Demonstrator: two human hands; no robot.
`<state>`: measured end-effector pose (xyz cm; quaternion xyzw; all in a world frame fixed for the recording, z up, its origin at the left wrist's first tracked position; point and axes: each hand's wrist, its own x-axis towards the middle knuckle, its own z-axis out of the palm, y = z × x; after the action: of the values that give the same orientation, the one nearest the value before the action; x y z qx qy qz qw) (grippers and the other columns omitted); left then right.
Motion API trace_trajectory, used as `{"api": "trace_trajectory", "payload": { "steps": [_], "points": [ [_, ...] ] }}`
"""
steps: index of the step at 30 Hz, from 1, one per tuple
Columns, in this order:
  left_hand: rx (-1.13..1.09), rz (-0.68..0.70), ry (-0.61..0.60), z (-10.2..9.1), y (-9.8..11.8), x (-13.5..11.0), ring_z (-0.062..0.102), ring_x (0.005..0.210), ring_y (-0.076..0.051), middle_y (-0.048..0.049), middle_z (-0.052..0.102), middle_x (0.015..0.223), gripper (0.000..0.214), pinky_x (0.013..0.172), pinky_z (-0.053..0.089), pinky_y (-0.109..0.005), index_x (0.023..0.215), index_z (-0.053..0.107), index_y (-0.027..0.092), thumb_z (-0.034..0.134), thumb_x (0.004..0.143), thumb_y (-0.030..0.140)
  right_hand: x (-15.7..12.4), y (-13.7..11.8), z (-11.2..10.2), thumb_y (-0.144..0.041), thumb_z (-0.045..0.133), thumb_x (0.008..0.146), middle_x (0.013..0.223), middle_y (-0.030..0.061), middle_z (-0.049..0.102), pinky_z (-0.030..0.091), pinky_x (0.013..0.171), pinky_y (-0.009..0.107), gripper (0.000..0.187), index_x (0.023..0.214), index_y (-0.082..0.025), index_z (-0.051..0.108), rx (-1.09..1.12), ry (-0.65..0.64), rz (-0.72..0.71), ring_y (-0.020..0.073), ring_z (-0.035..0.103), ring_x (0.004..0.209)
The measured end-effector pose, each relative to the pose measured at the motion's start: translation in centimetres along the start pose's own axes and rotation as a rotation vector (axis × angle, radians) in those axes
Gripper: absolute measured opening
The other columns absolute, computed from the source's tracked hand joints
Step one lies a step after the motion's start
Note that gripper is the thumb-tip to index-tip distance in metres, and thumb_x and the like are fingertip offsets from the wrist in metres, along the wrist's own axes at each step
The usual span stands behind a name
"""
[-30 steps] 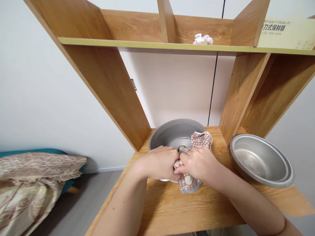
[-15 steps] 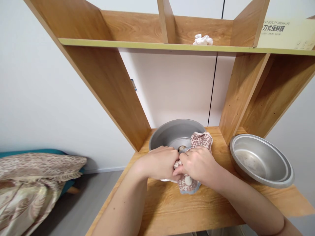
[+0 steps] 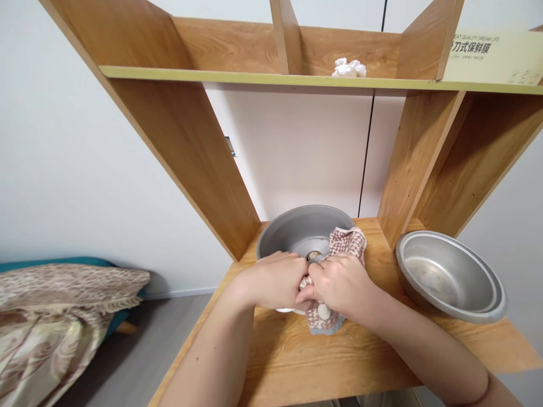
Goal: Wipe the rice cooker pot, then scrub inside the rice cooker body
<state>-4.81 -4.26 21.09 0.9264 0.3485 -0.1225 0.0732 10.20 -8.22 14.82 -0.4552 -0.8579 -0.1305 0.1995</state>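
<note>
Barely anything has moved since a second ago; the right hand has its thumb slightly closer to the left hand. Its fingers grip a brown-and-white patterned cloth lying along the near right side of a grey pot on a wooden desk. The left hand's fingertips are hidden, so their grip cannot be told.

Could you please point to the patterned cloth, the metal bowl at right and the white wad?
Patterned cloth (image 3: 348,242): head view, its far end.
Metal bowl (image 3: 436,282): head view, inner bottom.
White wad (image 3: 349,69): head view, middle.
</note>
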Motion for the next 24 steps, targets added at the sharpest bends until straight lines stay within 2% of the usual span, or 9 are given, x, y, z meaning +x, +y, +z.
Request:
{"api": "trace_trajectory", "payload": {
  "steps": [15, 20, 24],
  "points": [
    [-0.014, 0.017, 0.013, 0.14, -0.16, 0.09, 0.037, 0.043, -0.01, 0.0051, 0.046, 0.045, 0.032, 0.047, 0.03, -0.027, 0.049, 0.049, 0.021, 0.068, 0.066, 0.042, 0.12, 0.02, -0.18, -0.067, 0.047, 0.093, 0.068, 0.0066, 0.071, 0.04, 0.059, 0.031, 0.056, 0.073, -0.017, 0.064, 0.009, -0.008, 0.005, 0.0211, 0.068, 0.063],
    [-0.02, 0.026, -0.005, 0.15, -0.38, 0.15, 0.043, 0.046, -0.011, 0.0047, 0.052, 0.048, 0.033, 0.048, 0.03, -0.028, 0.052, 0.056, 0.022, 0.071, 0.066, 0.049, 0.17, 0.05, -0.1, -0.067, 0.05, 0.091, 0.067, 0.0061, 0.07, 0.041, 0.06, 0.03, 0.055, 0.073, -0.017, 0.065, 0.018, -0.015, 0.021, 0.0209, 0.067, 0.063],
    [-0.047, 0.027, -0.016, 0.14, -0.62, 0.08, 0.05, 0.05, -0.012, 0.0048, 0.057, 0.05, 0.034, 0.049, 0.03, -0.027, 0.057, 0.064, 0.024, 0.075, 0.061, 0.056, 0.2, 0.1, -0.42, -0.067, 0.06, 0.085, 0.067, 0.0058, 0.069, 0.04, 0.059, 0.029, 0.052, 0.073, -0.016, 0.065, 0.016, -0.041, 0.023, 0.0207, 0.065, 0.063]
  ]
}}
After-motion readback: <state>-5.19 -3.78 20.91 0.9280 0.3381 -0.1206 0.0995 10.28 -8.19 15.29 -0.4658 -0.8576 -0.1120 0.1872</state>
